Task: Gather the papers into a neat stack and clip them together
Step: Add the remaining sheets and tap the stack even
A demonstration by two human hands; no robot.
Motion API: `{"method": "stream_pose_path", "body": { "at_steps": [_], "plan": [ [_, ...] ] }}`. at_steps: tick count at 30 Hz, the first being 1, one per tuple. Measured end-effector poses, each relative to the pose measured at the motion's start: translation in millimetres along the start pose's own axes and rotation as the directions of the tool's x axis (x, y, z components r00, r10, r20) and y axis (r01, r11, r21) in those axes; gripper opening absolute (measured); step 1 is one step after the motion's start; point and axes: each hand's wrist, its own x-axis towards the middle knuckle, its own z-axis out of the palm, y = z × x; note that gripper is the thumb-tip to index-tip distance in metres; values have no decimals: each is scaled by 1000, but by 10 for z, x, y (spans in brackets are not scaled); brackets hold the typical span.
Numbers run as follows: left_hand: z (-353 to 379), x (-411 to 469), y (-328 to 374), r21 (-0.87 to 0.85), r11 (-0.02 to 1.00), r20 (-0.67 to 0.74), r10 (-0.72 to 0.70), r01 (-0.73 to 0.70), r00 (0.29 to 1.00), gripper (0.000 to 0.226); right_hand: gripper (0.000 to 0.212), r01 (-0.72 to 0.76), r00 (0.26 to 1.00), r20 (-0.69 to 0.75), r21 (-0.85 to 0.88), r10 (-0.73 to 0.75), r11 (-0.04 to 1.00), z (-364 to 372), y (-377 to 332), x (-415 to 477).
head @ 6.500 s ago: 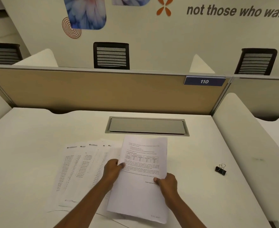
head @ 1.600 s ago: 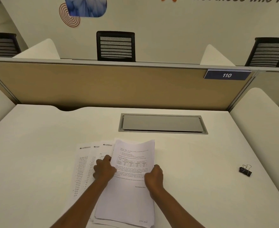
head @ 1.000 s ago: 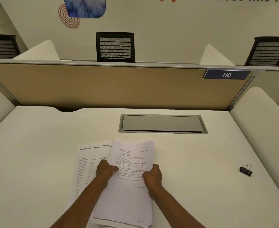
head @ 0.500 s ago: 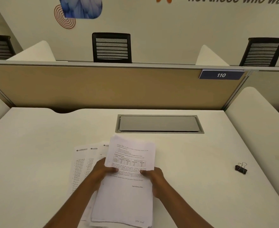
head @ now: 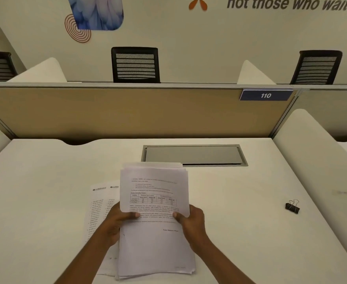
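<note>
— White sheets everywhere you look: a bundle of papers (head: 155, 220) is up between both hands, near the middle of the pale counter (head: 35, 191), printed side facing us with a small table in the text.

— And the grip?

— Left hand (head: 115, 224) is clamped on the bundle's left edge, thumb pressed across the front, fingers tucked behind. Right hand (head: 191, 222) mirrors it on the right edge, thumb on the page as well. So both are grasping the same bundle.

— Is it tidy?

— Not quite. The far edges are staggered, a few sheets poking out past the front one, and the near corners fan a little too.

— Anything left lying flat?

— Yes, loose sheets (head: 100, 208) lie on the counter just to the left, partly under the left forearm, with small headers and columns of print showing.

— Where's the clip?

— Black binder clip (head: 292, 207) sits on the counter well off to the right, wire handles up, apart from both hands. Beyond the bundle there's a grey metal flap (head: 193, 155) set into the counter, and a tan divider panel (head: 127, 111) with a blue plate (head: 265, 95) reading 110.
</note>
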Motion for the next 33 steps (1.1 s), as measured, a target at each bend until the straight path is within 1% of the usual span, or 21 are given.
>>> {"method": "stream_pose_path", "body": {
  "at_steps": [4,5,7,9,10,11,12,13,14,15,16,17,18,19,20,21,22,24,27,30,33],
  "plan": [
    [52,-113,7,-21,999,40,39,-38,998,80,25,112,994,22,-10,-111,994,-67,-22,-125],
    [58,-129,17,-10,998,56,67,-66,996,80,23,156,988,21,-14,-156,988,-82,-13,-155],
    [96,-187,51,-6,992,95,126,-126,987,75,11,255,967,27,-7,-255,967,-117,17,-210],
    [145,-264,36,5,986,85,164,-165,983,70,18,335,942,24,13,-335,942,-153,14,-272],
    [175,-317,46,45,985,66,166,-169,984,71,23,368,929,30,24,-368,930,-174,-15,-300],
    [161,-305,58,70,981,52,178,-182,983,78,28,406,912,47,28,-407,913,-204,-39,-322],
    [183,-346,123,110,980,16,163,-164,986,89,34,447,893,54,18,-448,894,-237,-73,-342],
    [189,-328,155,136,977,16,162,-162,987,99,34,489,870,56,22,-489,872,-266,-114,-367],
    [129,-326,171,118,988,6,105,-105,994,103,27,507,859,53,37,-508,861,-298,-155,-394],
    [194,-309,210,105,992,32,65,-68,997,97,17,517,852,57,65,-520,854,-332,-203,-424],
    [262,-353,239,-6,1000,77,-19,19,997,80,12,502,861,50,74,-506,862,-364,-227,-429],
    [307,-363,218,-203,978,43,-39,47,998,54,15,477,875,46,86,-482,875,-392,-249,-424],
    [367,-440,232,-40,998,-75,38,-41,996,39,24,449,892,24,79,-452,890,-432,-268,-418],
    [454,-498,216,97,995,-207,23,-2,978,37,29,431,902,-3,78,-432,899,-467,-294,-415],
    [561,-587,249,103,988,-142,130,-116,981,49,23,427,904,-37,71,-426,901,-503,-318,-405],
    [639,-550,293,116,964,-17,243,-239,970,64,10,420,907,-67,60,-416,905,-540,-353,-401],
    [740,-537,428,133,960,6,248,-246,969,70,6,395,915,-104,41,-390,918,-583,-385,-387],
    [756,-546,500,107,944,2,315,-313,949,63,8,350,932,-117,58,-342,935,-667,-460,-359],
    [1040,-481,479,124,918,-77,388,-377,918,47,17,343,934,-138,92,-329,935,-759,-570,-330],
    [1254,-437,462,127,905,-159,423,-406,892,39,26,347,922,-211,70,-326,935,-830,-573,-262],
    [1356,-385,399,155,900,-182,431,-407,884,37,27,343,913,-243,25,-327,939,-900,-518,-208]
  ]
}}
